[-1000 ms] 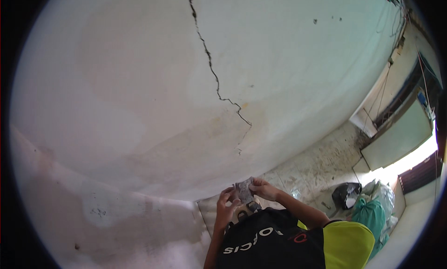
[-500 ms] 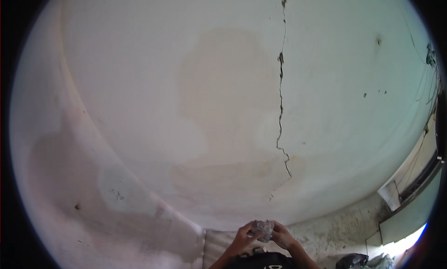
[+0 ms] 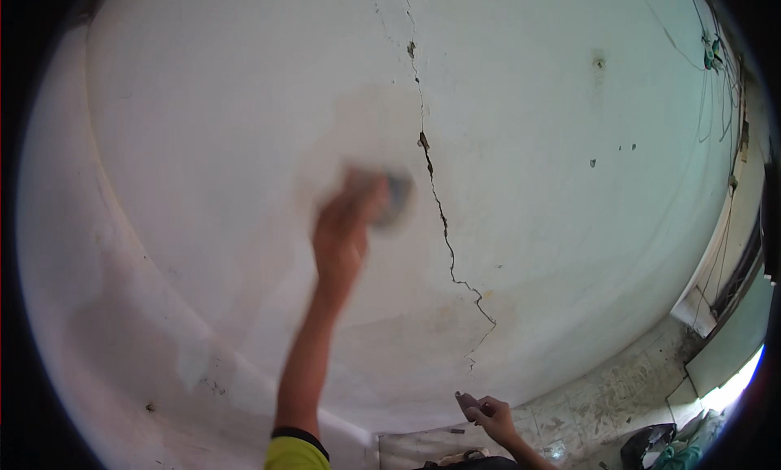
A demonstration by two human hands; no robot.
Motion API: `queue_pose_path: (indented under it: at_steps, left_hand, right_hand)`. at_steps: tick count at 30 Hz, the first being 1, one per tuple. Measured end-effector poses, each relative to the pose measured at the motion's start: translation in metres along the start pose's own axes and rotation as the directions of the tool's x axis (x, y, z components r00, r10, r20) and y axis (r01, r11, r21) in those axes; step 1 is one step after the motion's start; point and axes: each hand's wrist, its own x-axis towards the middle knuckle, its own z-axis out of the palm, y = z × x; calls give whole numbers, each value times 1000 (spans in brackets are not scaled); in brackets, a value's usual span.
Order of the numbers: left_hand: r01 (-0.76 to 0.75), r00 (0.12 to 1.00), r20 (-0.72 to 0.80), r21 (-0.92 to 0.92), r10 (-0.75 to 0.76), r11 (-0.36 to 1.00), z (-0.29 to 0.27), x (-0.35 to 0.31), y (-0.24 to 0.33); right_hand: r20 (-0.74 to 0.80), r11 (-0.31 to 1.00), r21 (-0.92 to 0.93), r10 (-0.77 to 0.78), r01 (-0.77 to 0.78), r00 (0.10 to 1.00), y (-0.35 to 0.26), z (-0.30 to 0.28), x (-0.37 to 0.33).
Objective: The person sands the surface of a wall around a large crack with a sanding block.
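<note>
My left hand (image 3: 346, 218) is raised before the white wall, its fingers closed on a grey-blue object (image 3: 394, 200) that motion smears too much to name. The hand is left of a long dark crack (image 3: 443, 222) in the wall. Whether the object touches the wall I cannot tell. Low down, near my body, my right hand (image 3: 495, 421) pinches a flat, brownish-grey piece (image 3: 468, 403) between thumb and fingers; its kind is unclear.
Cables and a green bundle (image 3: 713, 53) hang at the upper right. A dark plastic bag (image 3: 648, 445) and a greenish bag (image 3: 691, 452) lie on the stained tiled floor (image 3: 561, 433). A second wall (image 3: 106, 340) meets this one at the left.
Both hands were together on a rough grey lump low down. They have parted: the left went up the wall with an object, the right stays low with a piece. The view has shifted.
</note>
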Motion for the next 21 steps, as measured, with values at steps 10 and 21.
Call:
queue_pose_path:
  at_steps: [10,21]
  left_hand:
    - [184,906,-418,236,-71,954,49,90,-48]
    - [-254,967,38,186,251,949,-12,-15,-87]
  right_hand:
    - [-180,997,53,-48,59,982,23,-33,11]
    - [-254,989,25,-132,143,958,-9,-71,15]
